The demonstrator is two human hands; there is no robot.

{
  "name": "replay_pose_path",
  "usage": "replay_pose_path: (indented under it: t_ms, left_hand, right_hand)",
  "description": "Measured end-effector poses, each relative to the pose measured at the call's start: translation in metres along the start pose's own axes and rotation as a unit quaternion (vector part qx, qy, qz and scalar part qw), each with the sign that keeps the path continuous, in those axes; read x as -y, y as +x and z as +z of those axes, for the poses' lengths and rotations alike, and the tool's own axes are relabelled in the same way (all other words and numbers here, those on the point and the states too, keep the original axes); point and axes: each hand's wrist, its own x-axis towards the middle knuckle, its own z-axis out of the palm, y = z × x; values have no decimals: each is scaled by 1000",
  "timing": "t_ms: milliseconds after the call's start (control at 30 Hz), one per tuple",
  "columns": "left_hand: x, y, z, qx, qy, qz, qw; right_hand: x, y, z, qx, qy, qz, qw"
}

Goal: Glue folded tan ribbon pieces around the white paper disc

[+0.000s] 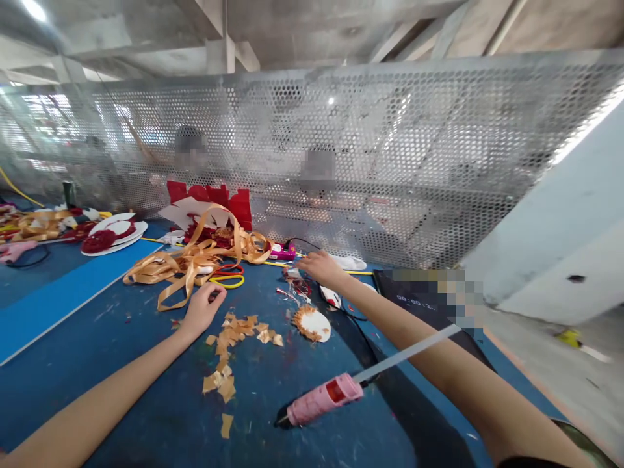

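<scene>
My left hand [205, 305] rests on the blue table with its fingers curled in; nothing shows in it. Just beyond it lie scissors with red and yellow handle loops [228, 281] and a heap of gold ribbon [192, 257]. My right hand [322, 268] is stretched farther out, its fingers bent down by a small bundle of red and clear scraps [296, 281]; what they pinch, if anything, is too small to make out. Between my arms sit a white disc edged with gold ribbon pieces [316, 324] and scattered gold ribbon squares [229, 338]. Closer lies a pink glue gun [324, 400] with a long glue stick.
A perforated metal screen [414, 162] stands along the far edge, with people behind it. Red card pieces [238, 205] lean beyond the ribbon. White plates with a dark red flower [114, 237] lie left. A black device with a timer [414, 299] lies right, near a dark cable.
</scene>
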Motion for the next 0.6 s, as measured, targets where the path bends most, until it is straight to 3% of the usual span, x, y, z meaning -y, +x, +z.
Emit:
replay_pose_path:
  t_ms: [200,333,600]
  left_hand:
    - [-20,-11,8,23,-75,50,996]
    - [-26,-16,17,30,-178,33,983]
    - [-30,-13,21,49,-418,-65,905]
  right_hand:
    - [16,11,-30,-75,-54,-9,996]
    - [37,29,-35,-95,-37,-44,994]
    - [98,44,-30,-89,67,-183,977]
